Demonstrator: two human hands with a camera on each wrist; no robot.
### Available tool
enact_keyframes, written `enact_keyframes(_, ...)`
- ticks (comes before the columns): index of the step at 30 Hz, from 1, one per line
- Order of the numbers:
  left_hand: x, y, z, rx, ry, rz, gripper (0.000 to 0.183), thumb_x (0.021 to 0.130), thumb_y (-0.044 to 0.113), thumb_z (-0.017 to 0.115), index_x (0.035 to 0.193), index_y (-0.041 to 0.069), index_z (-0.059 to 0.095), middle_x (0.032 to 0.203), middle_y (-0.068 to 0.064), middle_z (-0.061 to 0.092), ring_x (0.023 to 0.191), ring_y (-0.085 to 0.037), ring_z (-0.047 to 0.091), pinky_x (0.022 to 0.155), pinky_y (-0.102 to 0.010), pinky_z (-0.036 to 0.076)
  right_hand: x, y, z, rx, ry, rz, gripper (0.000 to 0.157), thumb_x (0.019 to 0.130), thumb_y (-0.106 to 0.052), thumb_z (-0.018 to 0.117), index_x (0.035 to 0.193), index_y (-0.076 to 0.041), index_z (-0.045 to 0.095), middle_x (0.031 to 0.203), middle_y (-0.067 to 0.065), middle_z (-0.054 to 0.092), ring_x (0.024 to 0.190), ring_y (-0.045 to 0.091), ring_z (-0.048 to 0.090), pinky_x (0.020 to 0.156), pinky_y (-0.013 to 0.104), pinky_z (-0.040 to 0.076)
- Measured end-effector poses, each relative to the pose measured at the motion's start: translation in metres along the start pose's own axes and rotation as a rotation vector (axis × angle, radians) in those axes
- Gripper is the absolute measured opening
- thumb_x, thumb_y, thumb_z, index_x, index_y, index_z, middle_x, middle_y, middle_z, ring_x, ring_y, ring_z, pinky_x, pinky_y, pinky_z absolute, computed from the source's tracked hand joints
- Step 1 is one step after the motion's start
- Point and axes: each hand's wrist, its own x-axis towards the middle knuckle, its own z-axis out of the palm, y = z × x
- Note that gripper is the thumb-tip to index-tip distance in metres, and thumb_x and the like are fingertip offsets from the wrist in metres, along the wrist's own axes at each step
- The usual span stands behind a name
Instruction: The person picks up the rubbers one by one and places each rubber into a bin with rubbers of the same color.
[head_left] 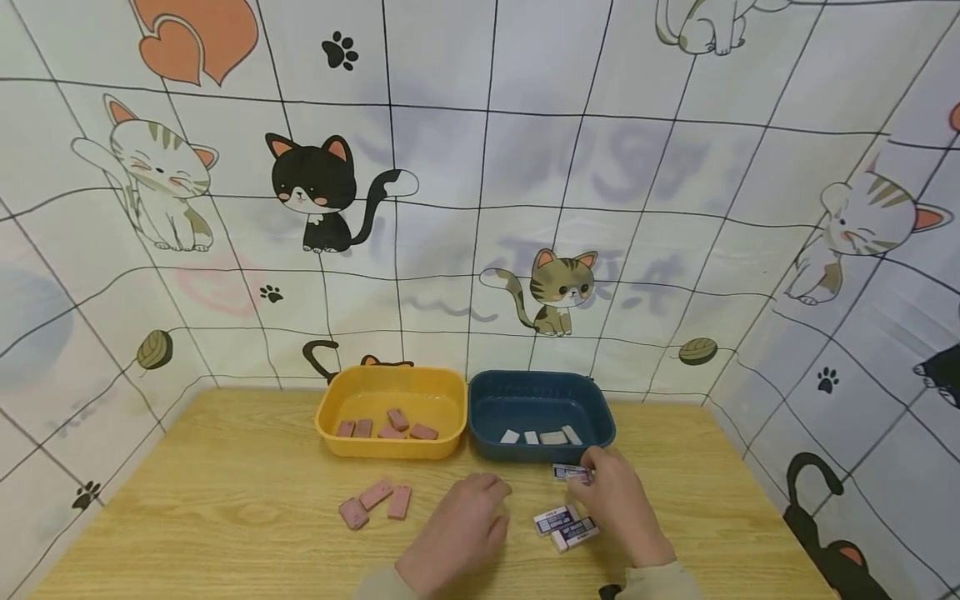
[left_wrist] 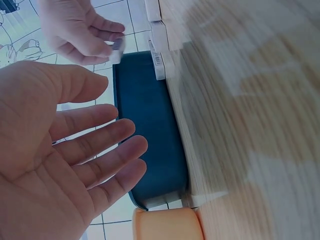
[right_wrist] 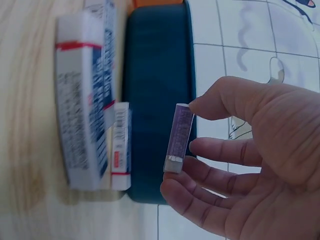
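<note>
My right hand (head_left: 621, 502) pinches a small eraser (right_wrist: 179, 138) in a purple and white sleeve between thumb and fingertips, close to the front wall of the blue tray (head_left: 542, 452). Against that wall on the table lies another sleeved eraser (right_wrist: 121, 146). Two more sleeved erasers, one (head_left: 553, 521) partly beside the other (head_left: 575, 535), lie nearer the front, left of my right wrist. My left hand (head_left: 459, 521) hovers over the table between these and the pink blocks, its fingers relaxed and spread, holding nothing, as the left wrist view (left_wrist: 55, 145) shows.
A yellow tray (head_left: 390, 448) with several pink blocks stands left of the blue tray, which has several white pieces (head_left: 553, 437) inside. Three pink blocks (head_left: 376, 495) lie on the wooden table (head_left: 225, 500) before the yellow tray. A cat-patterned sheet (head_left: 442, 167) rises behind.
</note>
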Motion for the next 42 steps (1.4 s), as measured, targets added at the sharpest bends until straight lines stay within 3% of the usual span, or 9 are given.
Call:
enact_keyframes(12, 0.006, -0.007, -0.001, 0.005, 0.033, -0.018, 0.025, 0.095, 0.015, 0.069, 0.118, 0.006, 0.073, 0.113, -0.004, 0.069, 0.1, -0.016, 0.063, 0.092, -0.037, 0.056, 0.002, -0.023, -0.003, 0.055, 0.105, -0.13, 0.024, 0.081, -0.015, 0.078, 0.1, -0.003, 0.069, 0.095, 0.006, 0.06, 0.079, 0.017, 0.053, 0.073, 0.038, 0.051)
enact_keyframes(17, 0.007, -0.012, 0.0, 0.023, 0.076, 0.013, 0.023, 0.093, 0.012, 0.07, 0.114, 0.004, 0.073, 0.109, -0.005, 0.07, 0.098, -0.016, 0.065, 0.09, -0.037, 0.056, 0.007, -0.031, 0.0, 0.053, 0.12, -0.181, 0.02, 0.082, -0.014, 0.08, 0.097, -0.006, 0.068, 0.094, 0.006, 0.06, 0.08, 0.016, 0.053, 0.072, 0.037, 0.052)
enact_keyframes(26, 0.009, -0.019, 0.001, 0.042, 0.134, 0.037, 0.021, 0.09, 0.01, 0.071, 0.11, 0.002, 0.074, 0.1, -0.004, 0.068, 0.09, -0.015, 0.063, 0.083, -0.034, 0.056, 0.018, -0.041, 0.003, 0.047, 0.086, -0.226, 0.024, 0.082, -0.015, 0.081, 0.1, -0.006, 0.067, 0.099, 0.006, 0.061, 0.084, 0.017, 0.057, 0.072, 0.037, 0.053)
enact_keyframes(42, 0.011, -0.025, 0.002, 0.021, 0.128, 0.024, 0.02, 0.089, 0.007, 0.07, 0.108, 0.002, 0.074, 0.1, -0.005, 0.07, 0.09, -0.015, 0.066, 0.082, -0.033, 0.057, 0.037, -0.053, 0.012, 0.046, 0.071, -0.284, 0.022, 0.084, -0.016, 0.079, 0.099, -0.006, 0.066, 0.09, 0.003, 0.058, 0.078, 0.016, 0.052, 0.072, 0.037, 0.052)
